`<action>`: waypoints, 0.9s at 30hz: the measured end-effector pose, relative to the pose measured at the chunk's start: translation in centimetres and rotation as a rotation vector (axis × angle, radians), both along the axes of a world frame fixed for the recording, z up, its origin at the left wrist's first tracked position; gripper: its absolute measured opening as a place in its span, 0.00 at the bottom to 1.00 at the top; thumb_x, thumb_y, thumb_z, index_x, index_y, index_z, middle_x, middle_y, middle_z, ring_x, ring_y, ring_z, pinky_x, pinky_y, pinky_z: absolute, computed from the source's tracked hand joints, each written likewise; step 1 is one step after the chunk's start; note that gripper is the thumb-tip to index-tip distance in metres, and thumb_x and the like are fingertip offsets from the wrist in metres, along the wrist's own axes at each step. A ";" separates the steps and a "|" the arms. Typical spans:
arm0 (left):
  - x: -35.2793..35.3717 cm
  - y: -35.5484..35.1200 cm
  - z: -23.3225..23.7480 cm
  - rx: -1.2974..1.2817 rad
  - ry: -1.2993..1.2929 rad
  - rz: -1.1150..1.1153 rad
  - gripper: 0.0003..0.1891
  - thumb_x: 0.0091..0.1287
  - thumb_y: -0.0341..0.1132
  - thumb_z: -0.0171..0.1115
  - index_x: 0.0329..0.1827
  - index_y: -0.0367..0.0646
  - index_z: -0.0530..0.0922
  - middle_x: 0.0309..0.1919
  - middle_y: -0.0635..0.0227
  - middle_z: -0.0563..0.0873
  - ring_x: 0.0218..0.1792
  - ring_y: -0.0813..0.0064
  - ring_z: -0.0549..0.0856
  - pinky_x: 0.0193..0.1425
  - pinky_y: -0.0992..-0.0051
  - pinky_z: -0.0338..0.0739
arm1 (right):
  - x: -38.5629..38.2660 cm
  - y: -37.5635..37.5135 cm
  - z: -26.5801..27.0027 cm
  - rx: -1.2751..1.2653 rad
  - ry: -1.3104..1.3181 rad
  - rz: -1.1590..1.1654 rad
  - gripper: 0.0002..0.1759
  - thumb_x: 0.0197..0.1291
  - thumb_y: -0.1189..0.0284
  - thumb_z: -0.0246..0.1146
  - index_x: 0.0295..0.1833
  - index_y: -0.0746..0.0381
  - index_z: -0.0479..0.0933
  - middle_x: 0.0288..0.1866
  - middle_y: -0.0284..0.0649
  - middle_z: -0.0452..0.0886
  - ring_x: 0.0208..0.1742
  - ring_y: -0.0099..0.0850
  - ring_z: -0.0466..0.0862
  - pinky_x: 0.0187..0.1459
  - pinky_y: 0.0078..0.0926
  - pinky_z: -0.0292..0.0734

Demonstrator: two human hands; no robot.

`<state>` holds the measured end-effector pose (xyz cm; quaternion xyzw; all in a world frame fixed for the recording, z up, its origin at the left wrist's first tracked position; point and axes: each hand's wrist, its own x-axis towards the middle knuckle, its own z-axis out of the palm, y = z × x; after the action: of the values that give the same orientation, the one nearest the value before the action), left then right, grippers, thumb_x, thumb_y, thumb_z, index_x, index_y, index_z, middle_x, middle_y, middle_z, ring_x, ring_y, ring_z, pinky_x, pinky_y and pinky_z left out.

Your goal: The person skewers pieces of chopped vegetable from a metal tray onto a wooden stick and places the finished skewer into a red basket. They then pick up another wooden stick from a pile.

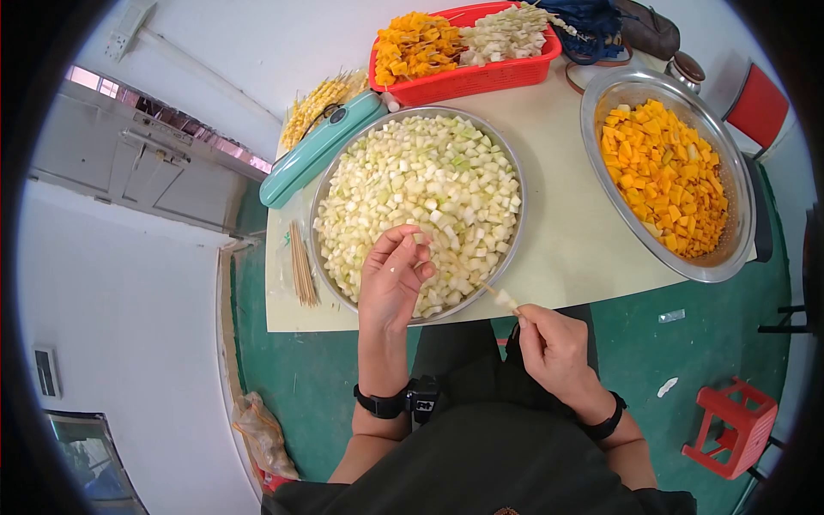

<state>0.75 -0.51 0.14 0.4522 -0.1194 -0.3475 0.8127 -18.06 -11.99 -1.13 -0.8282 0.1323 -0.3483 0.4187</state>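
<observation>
My left hand [395,270] is over the near part of a round metal tray, pinching a small pale green-white vegetable cube [419,239] between thumb and fingertips. The metal tray [520,193] is heaped with similar cubes [421,184]. Just off the tray's near right edge, my right hand [554,348] grips a thin wooden skewer [490,289], its tip pointing up and left. Pale cubes [505,299] are threaded on the skewer close to my fingers. On the table left of the tray lies a bundle of bare skewers [302,262].
A teal appliance [322,150] lies beside the tray's left rim. Behind stands a red basket [472,81] of orange and white filled skewers, with yellow ones [318,107] nearby. A metal basin [592,129] of orange cubes stands right. A red stool [730,429] is on the floor.
</observation>
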 end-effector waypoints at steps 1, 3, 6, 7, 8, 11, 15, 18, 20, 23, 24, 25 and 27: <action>0.1 0.1 0.0 -0.023 0.007 -0.011 0.08 0.67 0.29 0.53 0.47 0.39 0.75 0.39 0.63 0.81 0.34 0.81 0.78 0.33 0.80 0.72 | 0.0 0.0 0.0 0.000 0.000 0.001 0.07 0.50 0.83 0.60 0.36 0.67 0.75 0.21 0.41 0.76 0.18 0.33 0.76 0.19 0.25 0.68; 0.1 0.2 0.1 -0.030 0.027 -0.028 0.09 0.67 0.29 0.53 0.48 0.39 0.75 0.39 0.63 0.81 0.34 0.81 0.78 0.33 0.80 0.72 | 0.0 0.0 0.0 0.000 -0.005 0.003 0.07 0.50 0.84 0.60 0.37 0.67 0.75 0.21 0.41 0.76 0.18 0.33 0.76 0.19 0.25 0.68; 0.1 0.4 0.3 -0.020 0.043 -0.053 0.10 0.66 0.28 0.53 0.49 0.38 0.75 0.39 0.65 0.81 0.35 0.80 0.79 0.33 0.80 0.73 | 0.0 0.0 0.2 0.005 -0.005 0.027 0.07 0.49 0.84 0.60 0.36 0.67 0.75 0.21 0.41 0.76 0.18 0.33 0.76 0.19 0.25 0.68; 0.0 0.4 0.4 -0.003 0.038 -0.060 0.11 0.66 0.28 0.53 0.50 0.37 0.75 0.38 0.65 0.81 0.36 0.80 0.79 0.33 0.80 0.73 | 0.0 0.1 0.2 0.005 -0.005 0.028 0.07 0.49 0.84 0.60 0.36 0.67 0.75 0.21 0.41 0.76 0.18 0.33 0.76 0.19 0.25 0.68; 0.0 0.4 0.5 -0.003 0.038 -0.059 0.11 0.66 0.28 0.53 0.50 0.37 0.75 0.38 0.65 0.81 0.36 0.80 0.79 0.33 0.80 0.73 | 0.0 0.1 0.1 0.005 -0.001 0.030 0.07 0.49 0.84 0.60 0.36 0.66 0.75 0.21 0.41 0.76 0.18 0.33 0.76 0.19 0.25 0.68; -0.1 0.3 0.4 -0.023 0.023 -0.035 0.12 0.66 0.27 0.53 0.51 0.36 0.75 0.38 0.66 0.82 0.37 0.78 0.80 0.35 0.79 0.75 | 0.0 0.2 0.0 -0.002 -0.004 0.031 0.07 0.49 0.84 0.60 0.36 0.66 0.75 0.21 0.40 0.76 0.17 0.33 0.76 0.19 0.25 0.68; 0.0 0.4 0.2 0.001 -0.045 0.001 0.13 0.65 0.25 0.53 0.52 0.36 0.75 0.39 0.64 0.81 0.39 0.76 0.80 0.39 0.77 0.77 | -0.1 0.2 0.0 -0.011 -0.010 0.033 0.07 0.49 0.84 0.60 0.36 0.66 0.75 0.20 0.41 0.75 0.17 0.33 0.75 0.18 0.25 0.67; 0.2 0.5 0.1 -0.010 -0.044 -0.008 0.13 0.64 0.24 0.53 0.52 0.36 0.75 0.40 0.63 0.81 0.39 0.74 0.81 0.41 0.76 0.77 | -0.2 0.0 0.3 -0.013 -0.011 0.032 0.08 0.48 0.84 0.60 0.36 0.67 0.75 0.20 0.41 0.75 0.17 0.33 0.75 0.18 0.25 0.68; 0.3 0.5 0.0 -0.027 -0.049 -0.021 0.14 0.64 0.23 0.54 0.52 0.36 0.75 0.40 0.63 0.81 0.40 0.74 0.81 0.41 0.77 0.77 | -0.1 0.0 0.3 -0.008 -0.015 0.034 0.08 0.48 0.85 0.60 0.36 0.67 0.75 0.20 0.41 0.75 0.17 0.33 0.75 0.18 0.25 0.68; 0.4 0.5 0.0 -0.021 -0.055 -0.019 0.14 0.63 0.22 0.54 0.52 0.36 0.75 0.40 0.63 0.81 0.40 0.73 0.81 0.41 0.78 0.78 | 0.0 0.1 0.2 -0.005 -0.017 0.036 0.08 0.48 0.85 0.59 0.36 0.67 0.75 0.20 0.41 0.75 0.17 0.33 0.75 0.18 0.25 0.68; 0.4 0.5 -0.1 -0.003 -0.055 -0.003 0.14 0.63 0.22 0.55 0.51 0.36 0.75 0.39 0.63 0.81 0.40 0.73 0.81 0.41 0.79 0.78 | 0.0 0.1 0.2 -0.006 -0.013 0.038 0.08 0.48 0.85 0.59 0.36 0.67 0.75 0.20 0.41 0.75 0.17 0.33 0.75 0.18 0.25 0.68; 0.4 0.6 -0.1 0.015 -0.055 0.013 0.13 0.62 0.21 0.55 0.51 0.36 0.76 0.39 0.63 0.82 0.40 0.73 0.81 0.41 0.79 0.78 | 0.0 0.1 0.2 -0.006 -0.013 0.038 0.08 0.48 0.85 0.59 0.36 0.67 0.75 0.20 0.41 0.75 0.17 0.33 0.75 0.18 0.25 0.68; 0.5 0.8 -0.3 0.007 -0.020 0.015 0.13 0.62 0.21 0.55 0.51 0.35 0.75 0.40 0.62 0.81 0.40 0.72 0.81 0.41 0.79 0.78 | 0.0 0.1 0.2 -0.005 -0.021 0.036 0.08 0.48 0.85 0.59 0.36 0.67 0.75 0.20 0.41 0.75 0.17 0.33 0.75 0.18 0.26 0.67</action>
<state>1.29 0.24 -0.19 0.4593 -0.1228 -0.3374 0.8125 -18.07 -11.93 -0.90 -0.8279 0.1122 -0.3497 0.4239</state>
